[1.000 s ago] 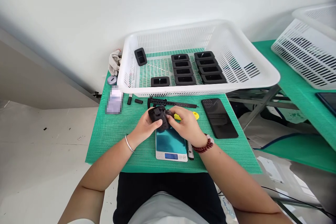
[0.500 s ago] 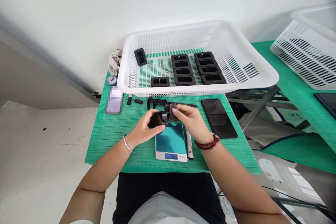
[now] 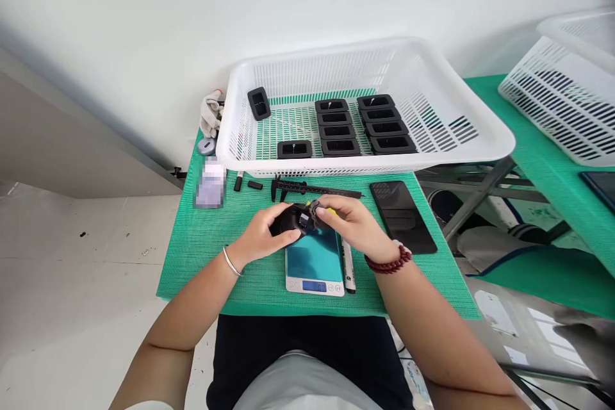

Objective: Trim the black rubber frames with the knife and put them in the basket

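My left hand [image 3: 263, 234] grips a small black plastic part [image 3: 291, 220] just above the far edge of a digital scale [image 3: 314, 262] with a blue-green pan. My right hand [image 3: 350, 223] pinches a small grey cloth or pad [image 3: 316, 211] against the part's right side. Both hands are closed. A bit of a yellow object [image 3: 330, 211] shows behind my right fingers. A marker pen [image 3: 349, 266] lies along the scale's right side, under my right wrist.
A white basket [image 3: 461, 141] at the back holds several black parts [image 3: 339, 128]. Black calipers [image 3: 314, 188], a pen cap [image 3: 254, 184] and a phone [image 3: 402, 214] lie on the green mat [image 3: 202, 250]. A second basket [image 3: 557, 90] stands on the right table.
My hands have turned the black part between them and shifted slightly; my right fingers now press the grey pad onto its side. The yellow object is mostly hidden.
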